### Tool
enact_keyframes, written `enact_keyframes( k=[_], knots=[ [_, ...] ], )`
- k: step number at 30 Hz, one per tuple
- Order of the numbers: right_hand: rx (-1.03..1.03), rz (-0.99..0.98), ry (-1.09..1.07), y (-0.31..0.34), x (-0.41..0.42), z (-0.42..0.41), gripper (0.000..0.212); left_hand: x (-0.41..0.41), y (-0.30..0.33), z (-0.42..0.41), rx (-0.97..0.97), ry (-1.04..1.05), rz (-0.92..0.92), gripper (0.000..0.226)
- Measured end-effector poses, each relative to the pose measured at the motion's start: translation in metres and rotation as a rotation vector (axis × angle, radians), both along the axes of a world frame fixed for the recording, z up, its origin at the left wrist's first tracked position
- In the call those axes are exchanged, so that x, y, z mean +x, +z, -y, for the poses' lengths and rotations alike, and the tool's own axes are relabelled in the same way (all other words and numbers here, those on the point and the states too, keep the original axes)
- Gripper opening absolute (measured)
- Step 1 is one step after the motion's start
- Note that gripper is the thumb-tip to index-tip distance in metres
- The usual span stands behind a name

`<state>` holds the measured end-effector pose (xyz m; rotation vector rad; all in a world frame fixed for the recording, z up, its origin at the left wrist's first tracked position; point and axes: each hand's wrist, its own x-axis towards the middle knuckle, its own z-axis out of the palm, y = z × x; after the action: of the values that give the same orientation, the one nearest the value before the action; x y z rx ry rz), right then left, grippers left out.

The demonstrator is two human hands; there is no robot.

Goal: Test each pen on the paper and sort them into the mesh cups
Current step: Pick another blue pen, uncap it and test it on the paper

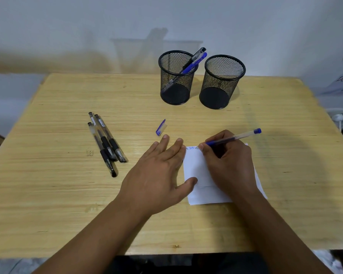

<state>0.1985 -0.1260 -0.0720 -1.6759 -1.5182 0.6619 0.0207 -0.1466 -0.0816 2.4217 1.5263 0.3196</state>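
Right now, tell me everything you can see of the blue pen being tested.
The blue pen has a clear barrel, a blue end plug and a blue grip. It is uncapped; a blue cap lies apart on the table. The right hand pinches it near the tip, tilted with the plug up and to the right, its tip at the top edge of the white paper, beside blue writing.

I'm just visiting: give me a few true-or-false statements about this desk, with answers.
1. The right hand grips a blue pen over the paper. True.
2. Both mesh cups hold pens. False: the left cup holds pens; the right cup looks empty.
3. Three black pens lie on the desk. True.
4. The blue cap sits on the pen. False: it lies on the desk.
5. The left hand holds a pen. False: it lies flat.
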Motion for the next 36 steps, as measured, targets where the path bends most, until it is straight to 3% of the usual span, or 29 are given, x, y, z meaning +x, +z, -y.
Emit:
enact_keyframes(
  k=[36],
  knots=[
    [0.000, 0.001, -0.054, 0.0014, -0.0017, 0.0007, 0.010, 0.0007, 0.0011, 0.0002, 0.015, 0.013, 0.017, 0.077]
  ],
)
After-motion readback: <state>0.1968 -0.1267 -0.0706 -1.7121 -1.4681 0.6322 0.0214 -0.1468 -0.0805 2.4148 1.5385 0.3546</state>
